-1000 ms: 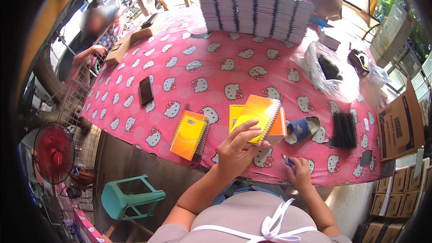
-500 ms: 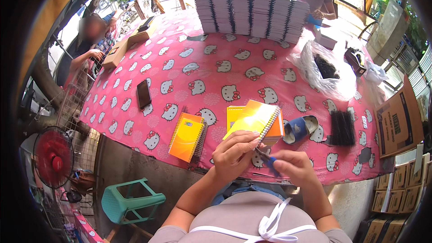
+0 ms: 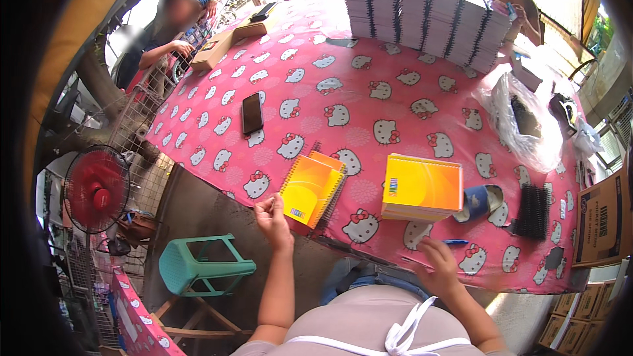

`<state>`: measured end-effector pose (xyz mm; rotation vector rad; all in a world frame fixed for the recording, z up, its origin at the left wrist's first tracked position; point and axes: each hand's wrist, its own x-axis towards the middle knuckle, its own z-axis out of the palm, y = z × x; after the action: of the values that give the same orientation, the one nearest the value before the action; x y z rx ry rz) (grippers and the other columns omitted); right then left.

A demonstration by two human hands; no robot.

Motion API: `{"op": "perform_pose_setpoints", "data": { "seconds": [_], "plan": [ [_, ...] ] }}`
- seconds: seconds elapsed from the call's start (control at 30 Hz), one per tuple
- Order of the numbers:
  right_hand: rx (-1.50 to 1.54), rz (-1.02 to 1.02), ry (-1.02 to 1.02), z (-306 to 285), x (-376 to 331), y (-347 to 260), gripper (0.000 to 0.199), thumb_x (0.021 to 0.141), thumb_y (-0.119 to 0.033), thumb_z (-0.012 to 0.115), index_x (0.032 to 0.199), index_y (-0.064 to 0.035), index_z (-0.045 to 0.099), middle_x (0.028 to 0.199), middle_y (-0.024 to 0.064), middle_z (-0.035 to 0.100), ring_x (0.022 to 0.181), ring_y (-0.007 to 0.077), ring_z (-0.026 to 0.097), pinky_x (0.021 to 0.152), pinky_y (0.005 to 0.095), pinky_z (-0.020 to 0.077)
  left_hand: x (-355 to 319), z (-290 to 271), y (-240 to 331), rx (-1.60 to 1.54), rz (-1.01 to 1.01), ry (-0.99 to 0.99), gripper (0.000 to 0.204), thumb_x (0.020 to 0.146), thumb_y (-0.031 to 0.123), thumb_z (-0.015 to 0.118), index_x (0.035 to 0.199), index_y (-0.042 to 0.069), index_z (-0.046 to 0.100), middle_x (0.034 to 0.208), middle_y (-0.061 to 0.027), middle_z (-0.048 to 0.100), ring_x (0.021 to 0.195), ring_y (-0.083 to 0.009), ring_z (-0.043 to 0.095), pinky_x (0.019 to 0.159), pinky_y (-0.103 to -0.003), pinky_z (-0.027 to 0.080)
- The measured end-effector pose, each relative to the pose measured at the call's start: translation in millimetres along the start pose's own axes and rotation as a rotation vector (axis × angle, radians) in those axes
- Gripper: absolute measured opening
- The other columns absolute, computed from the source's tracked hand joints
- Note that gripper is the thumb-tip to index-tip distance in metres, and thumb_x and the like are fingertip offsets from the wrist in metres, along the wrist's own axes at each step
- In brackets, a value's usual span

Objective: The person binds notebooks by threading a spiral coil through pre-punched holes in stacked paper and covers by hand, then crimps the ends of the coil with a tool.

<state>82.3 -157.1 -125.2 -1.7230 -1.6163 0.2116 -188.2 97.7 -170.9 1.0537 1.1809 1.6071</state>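
Observation:
My left hand (image 3: 273, 219) pinches the lower left corner of a yellow-orange spiral notebook (image 3: 304, 192), which lies askew on top of another such notebook (image 3: 331, 161) near the table's front edge. Empty, with fingers apart, my right hand (image 3: 438, 262) hovers by the front edge. Just beyond it lies a blue-handled tool (image 3: 455, 242); its jaws are hard to make out. A neat stack of yellow-orange notebooks (image 3: 422, 184) stands between my hands, farther in. Right of that stack rests a blue slipper (image 3: 479, 203).
Black binding coils (image 3: 531, 212) lie right of the slipper. Behind are a plastic bag (image 3: 521, 125) with black contents and a long row of coil-bound paper blocks (image 3: 422, 20). A phone (image 3: 252, 113) lies left. Two people sit across the table. A green stool (image 3: 204, 260) and a fan (image 3: 97, 189) stand left.
My right hand has let go of the blue-handled tool, now on the table. My left hand has carried the notebook from the middle onto the left pile. The view has shifted left.

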Motion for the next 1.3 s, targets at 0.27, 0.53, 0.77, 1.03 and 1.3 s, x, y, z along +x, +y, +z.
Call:
{"op": "perform_pose_setpoints", "data": {
  "seconds": [0.27, 0.53, 0.77, 1.03, 1.3],
  "plan": [
    [0.508, -0.093, 0.453, 155.9, 160.2, -38.2, 0.036, 0.094, -0.020, 0.060, 0.123, 0.0014, 0.052, 0.131, 0.0210, 0.049, 0.127, 0.0336, 0.043, 0.104, 0.0425, 0.0360, -4.7, 14.5, -26.4, 0.121, 0.199, -0.106, 0.029, 0.102, 0.019, 0.041, 0.116, -0.002, 0.054, 0.118, -0.0144, 0.059, 0.111, -0.0214, 0.054, 0.099, -0.035, 0.041],
    [0.912, 0.324, 0.558, 204.4, 222.5, -7.3, 0.041, 0.102, -0.033, 0.049, 0.080, 0.0001, 0.060, 0.070, 0.0008, 0.058, 0.065, 0.0082, 0.051, 0.061, 0.0246, 0.0432, -9.3, 42.8, -28.9, 0.127, 0.191, -0.005, 0.036, 0.103, 0.026, 0.040, 0.102, -0.004, 0.061, 0.107, -0.0146, 0.064, 0.100, -0.0220, 0.059, 0.091, -0.035, 0.046],
    [1.043, 0.249, 0.499, 202.6, 219.3, 2.3, 0.037, 0.104, -0.032, 0.044, 0.085, -0.0048, 0.059, 0.080, 0.0053, 0.058, 0.072, 0.0098, 0.052, 0.066, 0.0241, 0.0407, -2.2, 55.5, -20.8, -0.137, 0.012, 0.038, 0.056, 0.104, 0.040, 0.031, 0.101, -0.007, 0.061, 0.105, -0.0168, 0.064, 0.096, -0.0239, 0.061, 0.086, -0.035, 0.049],
    [0.129, -0.365, 0.278, 39.0, 149.6, -113.8, 0.044, 0.077, -0.018, 0.074, 0.114, -0.0050, 0.056, 0.122, 0.0191, 0.052, 0.116, 0.0332, 0.050, 0.099, 0.0446, 0.0383, 15.2, 37.1, -14.7, 0.025, 0.259, 0.104, 0.045, 0.103, 0.033, 0.032, 0.109, -0.002, 0.059, 0.117, -0.0128, 0.063, 0.104, -0.0200, 0.057, 0.091, -0.033, 0.042],
    [-0.358, 0.497, 0.399, -60.3, 110.9, 25.8, 0.040, 0.076, -0.021, 0.078, 0.104, 0.0025, 0.061, 0.120, 0.0212, 0.058, 0.108, 0.0368, 0.057, 0.095, 0.0449, 0.0421, -29.5, 99.1, 99.6, -0.301, 0.151, -0.301, 0.029, 0.096, 0.012, 0.047, 0.122, 0.002, 0.054, 0.124, -0.0123, 0.059, 0.114, -0.0190, 0.054, 0.098, -0.034, 0.040]
  ]
}}
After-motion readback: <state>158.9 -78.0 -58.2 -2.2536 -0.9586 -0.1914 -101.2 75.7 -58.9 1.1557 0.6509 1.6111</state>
